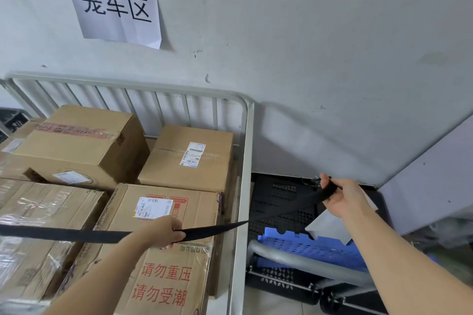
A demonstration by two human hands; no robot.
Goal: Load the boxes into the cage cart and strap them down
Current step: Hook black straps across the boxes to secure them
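Head view: my left hand point(163, 234) and right hand point(341, 197) clamp the strap point(64, 234) over boxes point(84, 135) in the cart point(245, 161); paper sign point(117, 13) upper left on the wall point(307, 59).

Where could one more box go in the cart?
On top of the back-right box, between the taller box and the cart's right rail. Front boxes are crowded: the strap and left hand cross them. Crates fill the floor alongside.
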